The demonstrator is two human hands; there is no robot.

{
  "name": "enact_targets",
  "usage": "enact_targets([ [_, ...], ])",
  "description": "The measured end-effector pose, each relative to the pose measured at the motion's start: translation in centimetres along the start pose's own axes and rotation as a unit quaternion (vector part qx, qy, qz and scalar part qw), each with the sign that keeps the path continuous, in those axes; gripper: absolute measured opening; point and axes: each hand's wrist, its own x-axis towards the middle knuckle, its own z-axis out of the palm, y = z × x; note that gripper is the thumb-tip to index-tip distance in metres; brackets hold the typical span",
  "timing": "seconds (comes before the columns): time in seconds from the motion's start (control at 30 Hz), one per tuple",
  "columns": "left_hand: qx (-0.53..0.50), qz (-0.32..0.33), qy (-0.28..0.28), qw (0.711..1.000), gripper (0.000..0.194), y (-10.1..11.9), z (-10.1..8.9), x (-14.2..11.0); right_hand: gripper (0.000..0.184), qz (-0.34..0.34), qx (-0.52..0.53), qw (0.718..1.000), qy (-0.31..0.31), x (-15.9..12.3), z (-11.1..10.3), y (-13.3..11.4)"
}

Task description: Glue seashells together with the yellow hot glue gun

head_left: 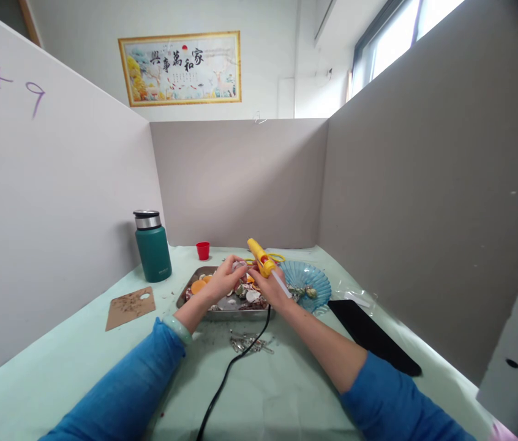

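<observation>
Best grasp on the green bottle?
Probably around the green bottle's body, below the steel collar, from the right: it stands upright with a broad, roughly cylindrical body, and the left partition crowds its other side.

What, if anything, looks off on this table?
Minor clutter: the black cord runs across a loose heap of silvery metal pieces in front of the metal tray, maybe a snag risk. Dark specks dirty the brown card at left. Nothing looks tipped over.
</observation>
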Motion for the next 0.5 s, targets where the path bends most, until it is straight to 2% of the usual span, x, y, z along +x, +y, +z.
enact_targets([
  [0.5, 0.025, 0.001, 0.009, 1.000, 0.029, -0.22, -0.01, 0.03, 0.032, -0.003, -0.009, 1.000, 0.004, -0.08, 0.03, 0.00],
])
